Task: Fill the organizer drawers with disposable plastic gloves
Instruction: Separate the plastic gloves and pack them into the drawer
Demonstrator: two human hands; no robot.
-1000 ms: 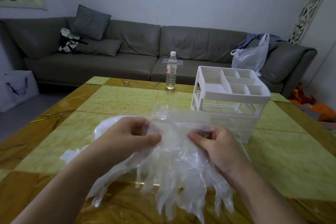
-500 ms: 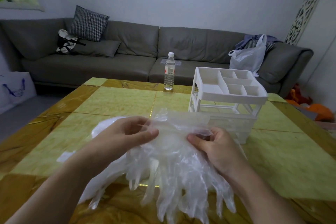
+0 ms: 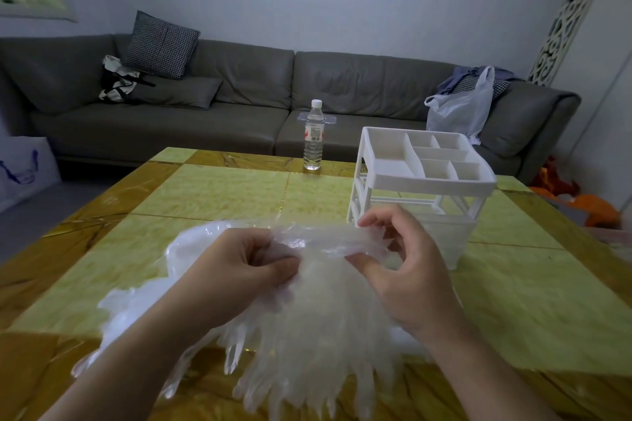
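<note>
While a long grey sofa [image 3: 239,92] fills the back of the room, a yellow-green tiled table [image 3: 212,191] takes up the foreground. On its far right stands a white plastic drawer organizer [image 3: 424,178], its top tray split into open compartments; below, one translucent drawer [image 3: 455,243] sits at the bottom and the frame above it looks open. A clear water bottle [image 3: 314,135] stands at the table's far edge, and a white plastic bag [image 3: 461,106] rests on the sofa behind the organizer.

Nearer the viewer, a thick bunch of disposable plastic gloves [image 3: 318,311] is held just above the table, cuffs up, fingers hanging down in a fringe. More loose clear plastic [image 3: 191,249] lies on the table behind the left hand.

The left hand [image 3: 236,277] pinches the cuff edge between thumb and curled fingers. The right hand [image 3: 407,270] pinches the same edge with thumb and forefinger, its other fingers raised and loosely spread.

The gloves look almost weightless, limp and slippery, likely to cling and slide apart. Gripping the bundled cuffs seems the safest hold; the dangling fingers would probably need folding under to fit a drawer.
</note>
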